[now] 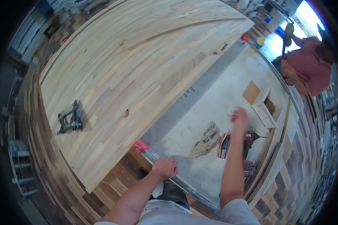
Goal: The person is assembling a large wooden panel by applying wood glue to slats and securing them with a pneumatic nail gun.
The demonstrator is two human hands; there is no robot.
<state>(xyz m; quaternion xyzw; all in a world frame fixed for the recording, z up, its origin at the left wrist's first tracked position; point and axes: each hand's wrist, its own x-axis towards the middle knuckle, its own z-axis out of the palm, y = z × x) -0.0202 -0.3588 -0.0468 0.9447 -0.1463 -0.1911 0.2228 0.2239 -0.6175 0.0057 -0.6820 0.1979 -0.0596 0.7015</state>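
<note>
The left hand (165, 168) is folded into a loose fist, its fingers curled in and nothing showing in its grasp; it sits at the near edge of the pale bench (189, 123), just beside the metal pipe (195, 193) that runs along that edge, though whether it touches the pipe cannot be told. The right hand (239, 117) is over the middle of the bench, toward the right edge, blurred, with its fingers bent inward; a thin pale streak shows at the fingertips, but whether they pinch something cannot be told. Near that hand, by the bench's right edge toward the far corner, lies the small wooden box (262, 114) with brownish bits of hardware (269, 106) inside, and a flat brown square (251, 92) just beyond it. Under and beside the right forearm are a red-and-black drill (250, 139), its bit pointing to the right edge, and another red tool (224, 145), partly hidden by the arm. A crumpled, stained cloth item (206, 140) lies left of these, between the two hands. Long wood strips (264, 174) line the right edge, and a red clamp head (140, 146) stands at the near-left corner, by a large wooden panel (139, 78) that bounds the left side. Bare bench surface stretches from the cloth item toward the far edge, alongside the panel.
</note>
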